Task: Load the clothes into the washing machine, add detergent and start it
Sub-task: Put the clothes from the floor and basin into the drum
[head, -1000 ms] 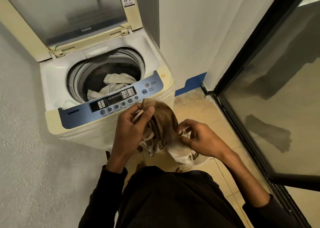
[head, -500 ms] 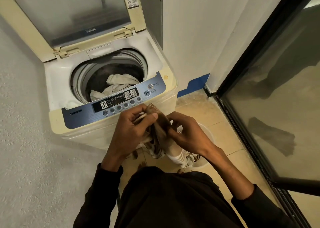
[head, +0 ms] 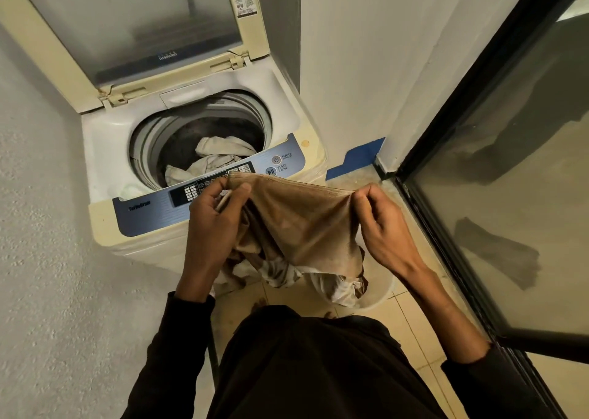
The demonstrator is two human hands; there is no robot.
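Note:
A top-loading washing machine (head: pixel 105 150) stands ahead with its lid (head: pixel 134 32) raised. White clothes (head: pixel 216 157) lie inside the drum. In front of the blue control panel (head: pixel 153 214) I hold a brown garment (head: pixel 296 227) stretched out by its top edge. My left hand (head: pixel 213 224) pinches its left end and my right hand (head: pixel 379 227) pinches its right end. The garment's patterned white lower part (head: pixel 334 284) hangs down over a white basket (head: pixel 382 294) on the floor.
A rough white wall runs along the left. A white wall corner with blue tape (head: pixel 357 160) stands right of the machine. A dark-framed glass door (head: pixel 497 176) lines the right side. Tiled floor (head: pixel 414 323) lies underfoot.
My hands have moved apart, spreading the bunched brown garment wide and lifting it a little higher in front of the control panel.

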